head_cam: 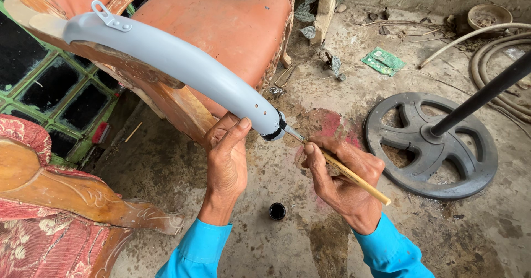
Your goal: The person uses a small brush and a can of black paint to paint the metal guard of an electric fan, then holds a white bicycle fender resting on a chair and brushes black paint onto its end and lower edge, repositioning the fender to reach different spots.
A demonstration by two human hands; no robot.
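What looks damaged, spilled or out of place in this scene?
The orange chair seat is worn, with a frayed edge. A pink-red stain marks the concrete floor. A small open pot of black paint sits on the floor between the forearms, where it could be knocked.

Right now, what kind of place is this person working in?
Probably a home yard or small backyard workshop. The concrete floor is dirty and stained, old hoses lie coiled nearby, and worn wooden chairs stand around. The left hand steadies a grey fender while the right hand paints its tip with a brush.
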